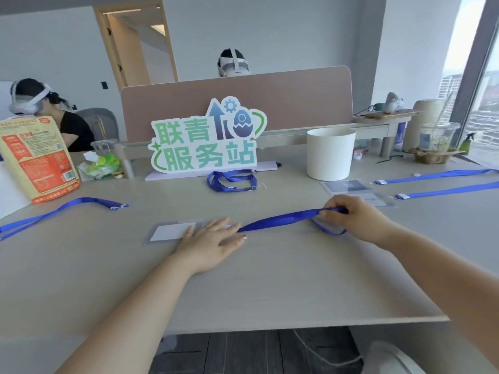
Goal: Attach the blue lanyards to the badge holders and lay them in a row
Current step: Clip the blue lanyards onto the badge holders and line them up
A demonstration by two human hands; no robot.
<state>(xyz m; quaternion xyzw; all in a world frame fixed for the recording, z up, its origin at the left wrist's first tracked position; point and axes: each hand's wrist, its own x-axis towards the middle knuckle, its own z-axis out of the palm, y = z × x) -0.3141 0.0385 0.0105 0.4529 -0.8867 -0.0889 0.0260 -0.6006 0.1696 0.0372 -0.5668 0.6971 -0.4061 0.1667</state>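
Blue lanyard [278,220] runs from flat left hand [210,240] to pinching right hand [351,214].

Beyond the right grip [351,215]: pale grey walls [297,31], a wood-framed doorway [137,44], a pinkish desk divider [270,98]. Right of it, a bright window [486,109]; nearer, dark floor [243,352].

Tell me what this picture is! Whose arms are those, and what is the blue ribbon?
Those are a person's own arms. A camera on their head looks down at a table, so you see what they see. The left hand lies flat on a clear badge holder. The right hand pinches a blue lanyard, a neck strap for badges. Its other end is hidden by the left hand. Four other lanyards lie around: one far left, one coiled by the colourful sign, two at the right. A white tub stands there too.
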